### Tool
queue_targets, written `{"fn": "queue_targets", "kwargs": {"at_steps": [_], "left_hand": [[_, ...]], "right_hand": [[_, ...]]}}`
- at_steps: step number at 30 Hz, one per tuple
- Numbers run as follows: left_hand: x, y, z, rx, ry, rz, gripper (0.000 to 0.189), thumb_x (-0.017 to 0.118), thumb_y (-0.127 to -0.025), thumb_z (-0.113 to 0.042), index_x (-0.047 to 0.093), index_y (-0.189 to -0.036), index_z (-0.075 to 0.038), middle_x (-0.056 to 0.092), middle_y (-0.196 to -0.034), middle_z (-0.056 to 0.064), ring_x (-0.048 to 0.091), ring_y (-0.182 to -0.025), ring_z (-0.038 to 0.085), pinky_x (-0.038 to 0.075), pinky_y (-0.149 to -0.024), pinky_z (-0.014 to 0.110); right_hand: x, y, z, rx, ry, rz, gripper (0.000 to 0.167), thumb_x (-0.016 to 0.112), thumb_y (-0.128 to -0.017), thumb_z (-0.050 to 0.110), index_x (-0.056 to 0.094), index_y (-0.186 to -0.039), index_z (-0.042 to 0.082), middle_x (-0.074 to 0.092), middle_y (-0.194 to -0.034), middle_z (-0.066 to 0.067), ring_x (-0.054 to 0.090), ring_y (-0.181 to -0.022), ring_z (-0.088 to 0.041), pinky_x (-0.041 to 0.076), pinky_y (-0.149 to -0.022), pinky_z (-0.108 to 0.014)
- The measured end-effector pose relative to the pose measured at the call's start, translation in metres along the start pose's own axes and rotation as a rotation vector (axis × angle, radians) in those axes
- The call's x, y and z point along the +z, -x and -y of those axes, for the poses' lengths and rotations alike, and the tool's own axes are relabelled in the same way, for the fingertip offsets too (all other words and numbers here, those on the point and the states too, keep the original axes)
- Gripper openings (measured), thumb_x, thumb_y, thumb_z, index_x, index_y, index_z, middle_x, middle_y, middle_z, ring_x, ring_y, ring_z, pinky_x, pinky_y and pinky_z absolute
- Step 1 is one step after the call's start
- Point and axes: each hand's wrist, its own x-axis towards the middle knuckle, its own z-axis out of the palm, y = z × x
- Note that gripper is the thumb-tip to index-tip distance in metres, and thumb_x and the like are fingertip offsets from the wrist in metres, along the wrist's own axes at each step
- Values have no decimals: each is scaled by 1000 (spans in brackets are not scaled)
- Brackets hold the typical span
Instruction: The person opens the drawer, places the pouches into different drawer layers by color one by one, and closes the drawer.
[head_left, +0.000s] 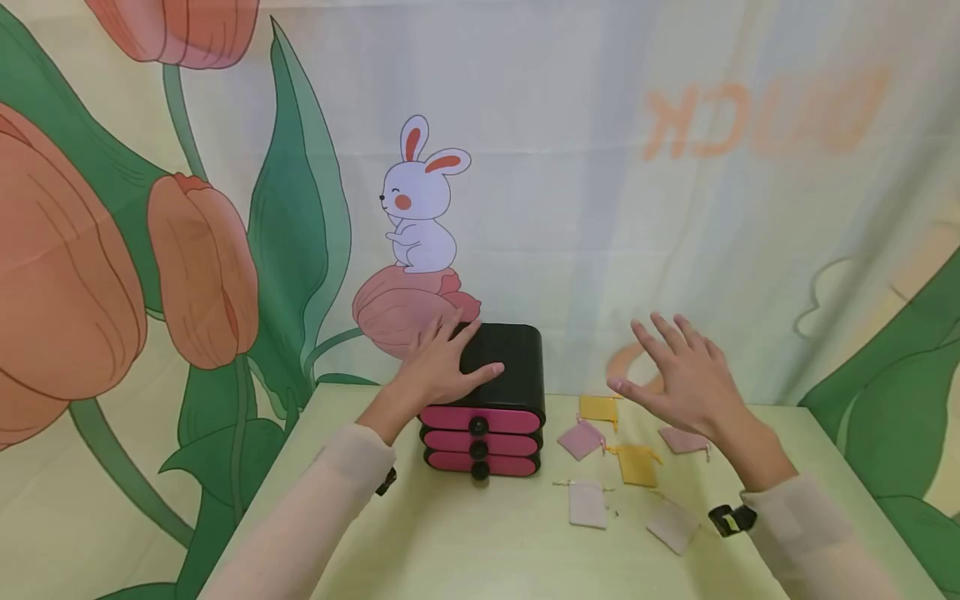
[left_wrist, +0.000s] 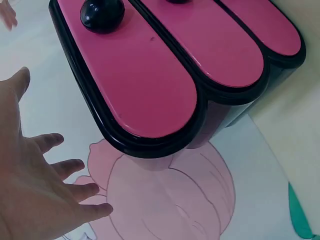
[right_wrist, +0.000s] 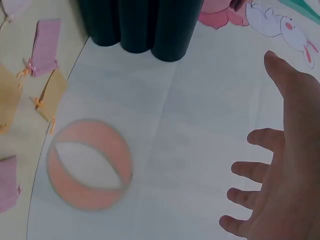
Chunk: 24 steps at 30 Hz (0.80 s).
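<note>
A small black drawer box [head_left: 501, 367] with three pink drawer fronts and round black knobs stands on the table. My left hand [head_left: 442, 367] is spread over its left top side; in the left wrist view the fingers [left_wrist: 75, 192] look apart from the box. My right hand [head_left: 686, 379] hovers with fingers spread, holding nothing, above the back right of the table. Below and beside it lie small drawstring pouches: a yellow pouch [head_left: 637, 465], another yellow pouch [head_left: 597, 408], a pink pouch [head_left: 581, 439], a second pink pouch [head_left: 682, 440], a white pouch [head_left: 587, 505] and a greyish pouch [head_left: 672, 525].
The pale green table [head_left: 465, 542] ends at a printed curtain [head_left: 570, 208] with tulips and a rabbit, hanging close behind the drawer box. A black wrist strap [head_left: 732, 520] sits at my right cuff, and another [head_left: 386, 482] at the left.
</note>
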Motion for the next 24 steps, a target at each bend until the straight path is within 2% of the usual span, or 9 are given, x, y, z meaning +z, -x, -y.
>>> {"fn": "queue_targets", "kwargs": {"at_steps": [3,7,9,12,16,19,24], "left_hand": [[1,3,9,-4,69,-1,94,52,-97,-75,27,-170,-23,20,-175,14,17,-160,43,22,-123,70],[3,8,27,-43,187,20,94,54,-98,-72,24,-171,-21,23,-174,15,27,-157,43,33,-117,72],[5,12,38,-65,260,32,94,55,-99,-70,23,-170,-17,24,-174,16,31,-155,44,33,-117,72],[10,16,55,-113,363,49,95,56,-100,-67,21,-170,-13,23,-174,18,29,-156,45,29,-118,72],[16,21,73,-204,513,87,98,53,-100,-72,18,-171,-14,21,-174,18,23,-157,47,25,-120,74],[20,24,81,-276,647,125,102,52,-98,-76,14,-171,-16,19,-175,18,21,-158,47,24,-120,74],[34,23,85,-373,869,172,106,56,-96,-76,10,-172,-17,17,-175,18,21,-158,45,30,-117,75]], "right_hand": [[0,4,14,-27,-44,-13,95,62,-96,68,31,-168,15,30,-170,-21,22,-156,-49,30,-110,-80],[6,10,37,-90,-158,-48,90,67,-97,61,34,-167,14,38,-167,-19,32,-152,-46,39,-109,-74],[10,13,50,-110,-237,-57,87,69,-97,57,36,-166,16,42,-164,-17,39,-149,-43,45,-106,-71],[17,16,73,-112,-349,-43,83,69,-98,58,38,-166,21,49,-158,-14,48,-142,-39,52,-98,-68],[31,17,105,-108,-505,-3,79,69,-97,59,43,-163,23,59,-147,-8,57,-132,-31,54,-100,-60],[48,17,125,-104,-625,23,75,70,-97,57,50,-158,19,64,-139,-6,61,-124,-26,56,-99,-52],[82,16,150,-33,-798,60,63,72,-97,54,64,-143,11,72,-124,-3,68,-110,-21,59,-93,-42]]}}
